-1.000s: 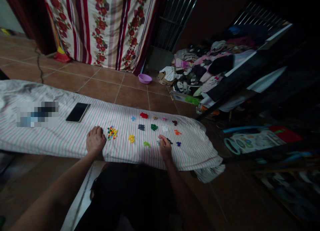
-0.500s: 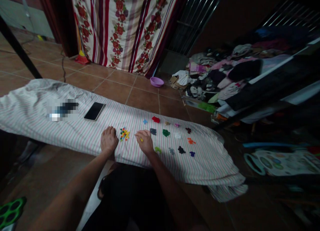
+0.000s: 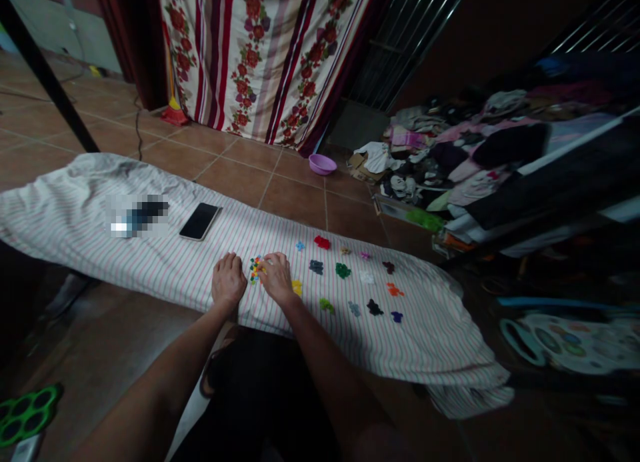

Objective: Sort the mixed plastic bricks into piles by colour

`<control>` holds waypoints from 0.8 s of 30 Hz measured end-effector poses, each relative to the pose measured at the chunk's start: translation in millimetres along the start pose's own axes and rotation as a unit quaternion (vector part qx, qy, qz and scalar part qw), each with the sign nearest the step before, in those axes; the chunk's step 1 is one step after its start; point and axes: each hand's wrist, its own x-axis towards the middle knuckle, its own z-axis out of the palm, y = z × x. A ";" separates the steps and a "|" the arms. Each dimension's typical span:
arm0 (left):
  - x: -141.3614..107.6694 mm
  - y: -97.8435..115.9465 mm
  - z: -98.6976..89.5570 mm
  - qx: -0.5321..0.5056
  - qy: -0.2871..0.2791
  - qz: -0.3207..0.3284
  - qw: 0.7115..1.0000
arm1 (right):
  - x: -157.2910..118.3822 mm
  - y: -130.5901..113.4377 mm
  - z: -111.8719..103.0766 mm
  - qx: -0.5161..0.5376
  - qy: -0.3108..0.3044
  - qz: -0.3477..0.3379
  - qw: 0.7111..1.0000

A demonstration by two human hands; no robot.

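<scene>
A mixed pile of small coloured pieces [image 3: 255, 269] lies on the striped cloth [image 3: 165, 269]. My left hand [image 3: 229, 279] rests on the cloth just left of it, fingers curled and what is under them hidden. Over the pile's right side is my right hand [image 3: 275, 274], its fingers bent down onto the pieces; whether it pinches one is too small to tell. A yellow group [image 3: 297, 288] shows partly beside my right wrist. Farther right lie separate groups, among them red [image 3: 322, 243], dark green [image 3: 343, 270], black [image 3: 374, 307] and orange [image 3: 395, 289].
A phone [image 3: 201, 221] and a blurred-out object [image 3: 137, 217] lie on the cloth's left part. Beyond the cloth, a purple basin [image 3: 323, 164] sits on the tiled floor before a floral curtain [image 3: 275, 55]. Clothes [image 3: 450, 142] are heaped at the right.
My right hand has moved left from beside the pile onto it, uncovering part of the yellow group. The left hand stays beside the pile. The whole view has shifted slightly.
</scene>
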 end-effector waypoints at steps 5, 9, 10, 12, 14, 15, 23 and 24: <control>0.1 -0.1 -0.2 -0.009 -0.013 -0.003 1.000 | -4.3 -1.2 0.0 0.000 0.008 0.010 1.000; 0.1 -0.4 0.5 -0.021 -0.015 -0.007 1.000 | -10.1 -1.4 0.4 0.009 0.006 -0.003 1.000; 0.0 -0.6 1.0 -0.021 -0.012 -0.007 1.000 | -10.5 -1.9 0.6 0.007 0.000 -0.003 1.000; -0.2 -1.2 2.0 -0.016 -0.007 -0.004 1.000 | -10.0 -3.7 1.0 0.001 -0.013 -0.001 1.000; -0.4 -1.7 2.8 -0.009 -0.004 -0.001 1.000 | -8.5 -5.8 1.9 0.000 -0.019 0.002 1.000; -0.5 -1.8 3.0 -0.007 -0.003 0.000 1.000 | -7.6 -6.9 2.7 0.001 -0.018 0.005 1.000; -0.5 -1.4 1.7 -0.005 -0.009 -0.002 1.000 | 0.4 -11.3 14.2 0.009 -0.010 0.059 0.998; -0.5 -1.4 1.6 -0.007 -0.009 -0.001 1.000 | 1.5 -11.7 15.4 0.012 -0.006 0.063 0.998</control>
